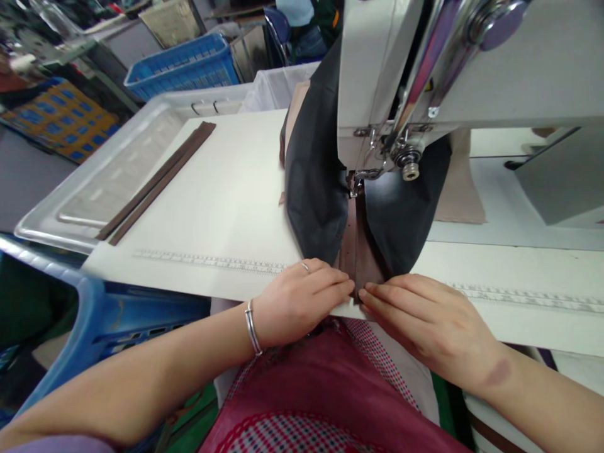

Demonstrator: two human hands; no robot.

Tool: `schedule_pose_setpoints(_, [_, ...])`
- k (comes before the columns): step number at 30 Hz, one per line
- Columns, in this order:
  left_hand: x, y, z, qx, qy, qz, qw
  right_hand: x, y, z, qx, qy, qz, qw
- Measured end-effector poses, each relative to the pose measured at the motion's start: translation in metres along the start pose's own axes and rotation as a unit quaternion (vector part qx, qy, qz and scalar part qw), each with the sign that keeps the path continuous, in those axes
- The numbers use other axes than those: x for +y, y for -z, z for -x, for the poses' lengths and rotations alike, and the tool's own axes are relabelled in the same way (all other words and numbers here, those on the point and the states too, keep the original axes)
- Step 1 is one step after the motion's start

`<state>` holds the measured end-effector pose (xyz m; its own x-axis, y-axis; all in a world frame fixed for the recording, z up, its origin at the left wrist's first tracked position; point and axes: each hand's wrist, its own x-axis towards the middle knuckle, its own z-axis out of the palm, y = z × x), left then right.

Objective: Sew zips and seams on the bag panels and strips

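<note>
A black leather-like piece (314,182) lies spread on both sides of the needle of a white sewing machine (453,82). Between its two curved flaps runs a brown strip (348,245), passing under the presser foot (355,185). At the table's front edge my left hand (302,299) has its fingertips closed on the left side of the strip's near end. My right hand (425,318) grips the same end from the right, fingers together, close to my left fingertips. Both thumbs are mostly hidden.
Two brown strips (155,179) lie on the white table (226,189) at the left. Printed rulers (212,259) run along the front. A clear plastic tray (61,207) adjoins the table; a blue basket (89,302) stands below, another blue crate (184,63) behind. A seated person (311,31) is at the back.
</note>
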<state>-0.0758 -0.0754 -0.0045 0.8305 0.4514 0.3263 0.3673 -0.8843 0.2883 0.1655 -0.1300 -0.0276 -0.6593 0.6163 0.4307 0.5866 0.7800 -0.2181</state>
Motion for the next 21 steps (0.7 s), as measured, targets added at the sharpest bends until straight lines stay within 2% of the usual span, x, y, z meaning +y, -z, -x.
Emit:
schedule_pose_setpoints(3, [0.002,0.003,-0.004,0.097,0.110,0.086,0.985,-0.001,0.002,0.000,0.002,0.006,-0.003,1.000])
schedule_pose_setpoints(5, [0.004,0.003,-0.007,0.117,0.110,0.091,0.983,-0.001,0.003,0.000,0.005,0.012,-0.002,1.000])
schedule_pose_setpoints(11, [0.009,-0.004,-0.004,0.033,0.004,0.009,0.999,-0.001,0.002,-0.006,0.009,-0.016,-0.011,1.000])
schedule_pose_setpoints(14, [0.011,-0.005,-0.002,0.012,-0.030,-0.038,0.999,-0.001,0.003,-0.009,0.013,-0.051,-0.044,0.998])
schedule_pose_setpoints(17, [0.014,0.000,-0.005,0.003,-0.017,-0.046,0.999,0.000,0.003,-0.008,-0.016,-0.083,-0.092,0.992])
schedule_pose_setpoints(21, [0.002,0.010,-0.021,-0.042,0.007,0.002,0.999,0.000,0.003,-0.009,-0.048,-0.087,-0.070,0.993])
